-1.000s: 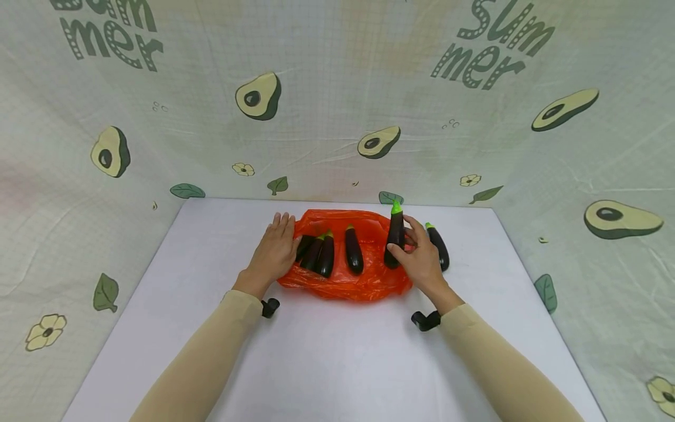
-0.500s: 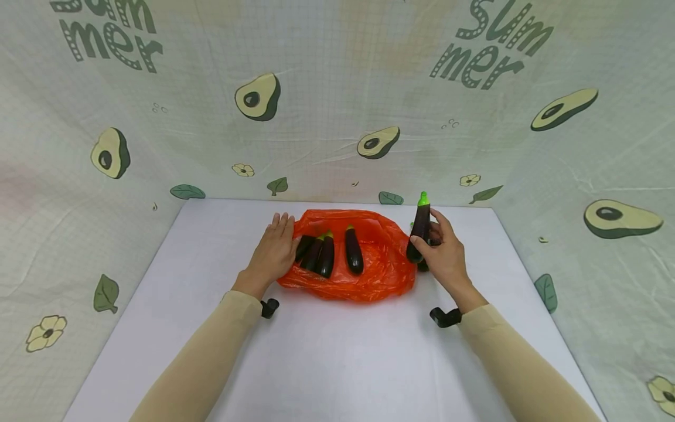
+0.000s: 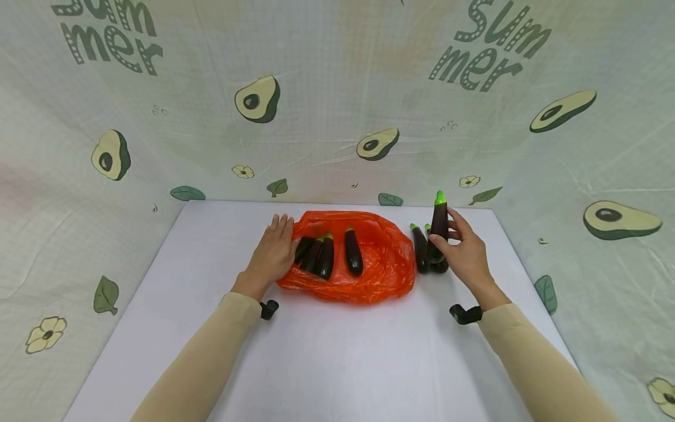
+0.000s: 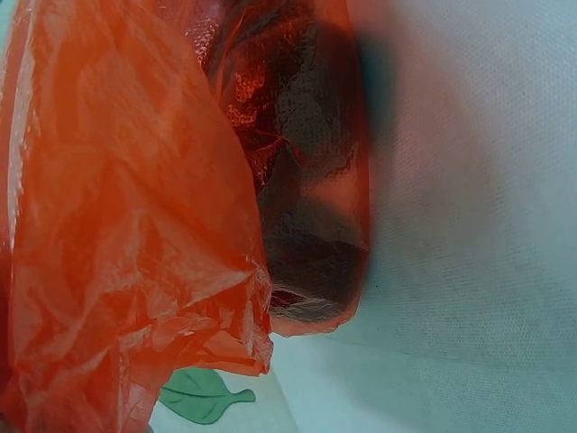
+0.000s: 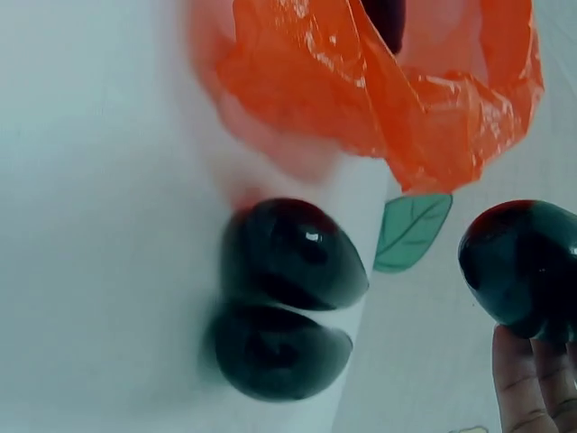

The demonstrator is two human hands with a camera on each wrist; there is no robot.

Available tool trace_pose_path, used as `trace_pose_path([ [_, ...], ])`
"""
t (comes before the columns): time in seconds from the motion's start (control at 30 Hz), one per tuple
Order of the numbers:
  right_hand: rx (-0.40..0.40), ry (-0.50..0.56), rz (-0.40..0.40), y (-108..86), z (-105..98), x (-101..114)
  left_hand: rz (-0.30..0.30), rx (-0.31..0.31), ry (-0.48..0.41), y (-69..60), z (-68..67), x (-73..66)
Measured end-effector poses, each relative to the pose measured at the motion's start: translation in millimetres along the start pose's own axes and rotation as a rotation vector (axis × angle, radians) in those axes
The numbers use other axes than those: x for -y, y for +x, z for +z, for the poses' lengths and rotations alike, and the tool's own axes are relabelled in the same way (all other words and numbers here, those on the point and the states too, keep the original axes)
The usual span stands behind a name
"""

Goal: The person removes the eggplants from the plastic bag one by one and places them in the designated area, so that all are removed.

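While left fingers (image 3: 281,227) lie straight, right fingers (image 5: 517,383) hold an eggplant (image 3: 439,224).

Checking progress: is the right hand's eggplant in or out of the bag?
Out: the right hand holds the eggplant beside the bag, with a visible gap between them.

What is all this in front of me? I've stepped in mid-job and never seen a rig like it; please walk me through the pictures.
There's no machine here, just a person's left hand and right hand, both bare. The wide picture looks down from the head; the two close-ups come from the left and right wrists. On the white table lies a red plastic bag with four eggplants showing in it. Two more eggplants lie on the table just right of it. The right hand holds another eggplant; the left hand, fingers straight, rests at the bag's left edge.
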State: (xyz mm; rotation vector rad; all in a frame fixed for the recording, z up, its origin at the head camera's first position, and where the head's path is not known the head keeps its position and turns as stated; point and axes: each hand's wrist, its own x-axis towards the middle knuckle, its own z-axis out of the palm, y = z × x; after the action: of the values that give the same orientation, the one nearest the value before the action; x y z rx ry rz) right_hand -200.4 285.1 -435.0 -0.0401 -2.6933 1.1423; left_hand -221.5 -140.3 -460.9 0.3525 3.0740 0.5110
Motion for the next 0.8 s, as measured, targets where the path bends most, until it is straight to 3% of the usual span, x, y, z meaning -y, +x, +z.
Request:
trace_pose_path([
  [0.8, 0.095, -0.144, 0.117, 22.3, -27, -49, 0.012, -0.003, 0.009, -1.9, -1.5, -3.5],
])
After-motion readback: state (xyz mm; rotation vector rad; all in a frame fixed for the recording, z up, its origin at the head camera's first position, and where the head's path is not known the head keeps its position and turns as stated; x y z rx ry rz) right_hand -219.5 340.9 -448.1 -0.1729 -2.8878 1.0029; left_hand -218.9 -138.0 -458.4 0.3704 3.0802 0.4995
